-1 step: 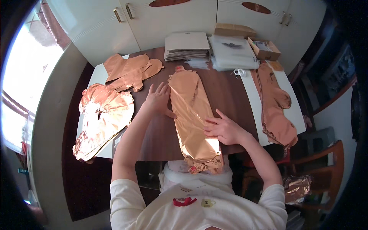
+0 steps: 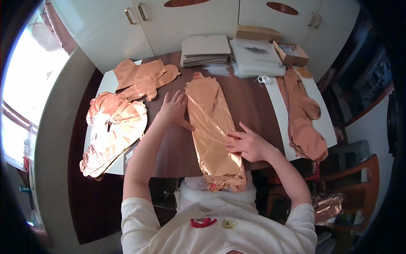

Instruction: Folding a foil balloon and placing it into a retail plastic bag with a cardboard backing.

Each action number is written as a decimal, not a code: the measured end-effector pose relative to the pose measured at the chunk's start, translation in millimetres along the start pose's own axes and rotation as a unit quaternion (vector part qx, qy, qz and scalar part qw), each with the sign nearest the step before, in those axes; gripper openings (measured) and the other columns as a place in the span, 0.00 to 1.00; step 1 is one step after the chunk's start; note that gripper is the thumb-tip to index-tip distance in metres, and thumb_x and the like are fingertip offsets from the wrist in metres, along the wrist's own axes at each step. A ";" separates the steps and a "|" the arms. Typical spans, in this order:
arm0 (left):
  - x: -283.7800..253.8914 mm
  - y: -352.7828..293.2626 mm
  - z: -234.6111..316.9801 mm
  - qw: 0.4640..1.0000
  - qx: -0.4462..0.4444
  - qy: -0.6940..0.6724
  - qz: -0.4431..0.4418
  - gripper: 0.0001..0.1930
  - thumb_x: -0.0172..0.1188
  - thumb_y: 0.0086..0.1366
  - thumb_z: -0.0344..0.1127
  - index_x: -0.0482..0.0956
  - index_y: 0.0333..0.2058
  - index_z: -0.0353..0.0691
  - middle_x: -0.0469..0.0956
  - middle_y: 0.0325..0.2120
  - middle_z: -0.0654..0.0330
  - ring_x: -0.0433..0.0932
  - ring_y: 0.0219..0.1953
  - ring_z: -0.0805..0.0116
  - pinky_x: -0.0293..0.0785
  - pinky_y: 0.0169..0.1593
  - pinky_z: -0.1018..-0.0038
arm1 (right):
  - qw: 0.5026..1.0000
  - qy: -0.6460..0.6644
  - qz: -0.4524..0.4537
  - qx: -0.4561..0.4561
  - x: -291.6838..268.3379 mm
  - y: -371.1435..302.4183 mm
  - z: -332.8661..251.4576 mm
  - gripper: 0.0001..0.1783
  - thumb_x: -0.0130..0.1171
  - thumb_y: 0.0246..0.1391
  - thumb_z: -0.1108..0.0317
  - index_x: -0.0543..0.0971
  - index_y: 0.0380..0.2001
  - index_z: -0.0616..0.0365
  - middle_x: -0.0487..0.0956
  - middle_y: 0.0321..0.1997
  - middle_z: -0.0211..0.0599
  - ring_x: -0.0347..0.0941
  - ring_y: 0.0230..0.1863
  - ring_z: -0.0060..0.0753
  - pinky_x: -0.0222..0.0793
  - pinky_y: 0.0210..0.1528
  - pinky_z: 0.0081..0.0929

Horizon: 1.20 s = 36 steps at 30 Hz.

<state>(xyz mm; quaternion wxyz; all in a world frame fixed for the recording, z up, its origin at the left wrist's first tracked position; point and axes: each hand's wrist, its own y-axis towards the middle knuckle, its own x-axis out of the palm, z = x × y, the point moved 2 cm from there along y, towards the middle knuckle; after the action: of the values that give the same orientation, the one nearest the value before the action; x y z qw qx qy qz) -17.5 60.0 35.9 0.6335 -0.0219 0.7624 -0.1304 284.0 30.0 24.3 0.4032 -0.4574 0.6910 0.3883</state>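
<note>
A long, flat stack of rose-gold foil balloons [image 2: 211, 122] lies lengthwise down the middle of the table, its crumpled near end hanging past the front edge. Along its left side rests my left hand [image 2: 174, 112], fingers spread; the thumb touches the foil's edge. My right hand [image 2: 249, 144] lies over the right edge lower down, its fingertips flat on the foil and the thumb side raised. Neither hand grips anything. Small red spots show at both the far end and the near end of the stack.
More foil pieces [image 2: 116, 133] lie at the left, with others [image 2: 148, 78] behind. Another foil stack [image 2: 302, 114] sits on white board at right. Along the back are grey cards [image 2: 206, 45], clear plastic bags [image 2: 257, 59], a small box [image 2: 292, 53] and white string [image 2: 264, 79]. A wooden chair [image 2: 372, 186] stands right.
</note>
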 end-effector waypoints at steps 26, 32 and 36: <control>33.7 -14.9 33.0 0.982 0.011 -0.127 0.138 0.56 0.47 0.51 0.76 0.51 0.63 0.31 0.50 0.65 0.44 0.45 0.68 0.52 0.42 0.66 0.51 | 0.994 0.064 0.093 -0.005 10.7 -34.1 -18.9 0.15 0.57 0.41 0.72 0.82 0.36 0.57 0.80 0.46 0.35 0.70 0.57 0.37 0.61 0.62 0.45; 30.8 -10.7 33.4 0.986 -0.012 -0.109 0.127 0.56 0.46 0.51 0.76 0.50 0.64 0.33 0.49 0.65 0.46 0.45 0.69 0.53 0.41 0.66 0.50 | 0.987 0.110 0.108 0.032 6.6 -14.3 -6.8 0.15 0.57 0.50 0.63 0.81 0.41 0.54 0.78 0.49 0.37 0.67 0.60 0.40 0.43 0.68 0.53; 29.0 -9.6 34.4 0.985 -0.012 -0.114 0.128 0.55 0.46 0.50 0.76 0.50 0.64 0.34 0.48 0.66 0.46 0.45 0.69 0.54 0.41 0.66 0.50 | 0.996 0.030 0.085 -0.022 4.6 24.1 6.9 0.19 0.56 0.51 0.60 0.77 0.47 0.51 0.73 0.57 0.35 0.62 0.64 0.41 0.46 0.67 0.53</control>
<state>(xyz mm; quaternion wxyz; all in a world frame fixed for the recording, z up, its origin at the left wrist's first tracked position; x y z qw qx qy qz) 9.0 39.1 4.6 0.7271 0.0537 0.6835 -0.0359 261.5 41.6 21.5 0.3376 -0.4174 0.7306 0.4219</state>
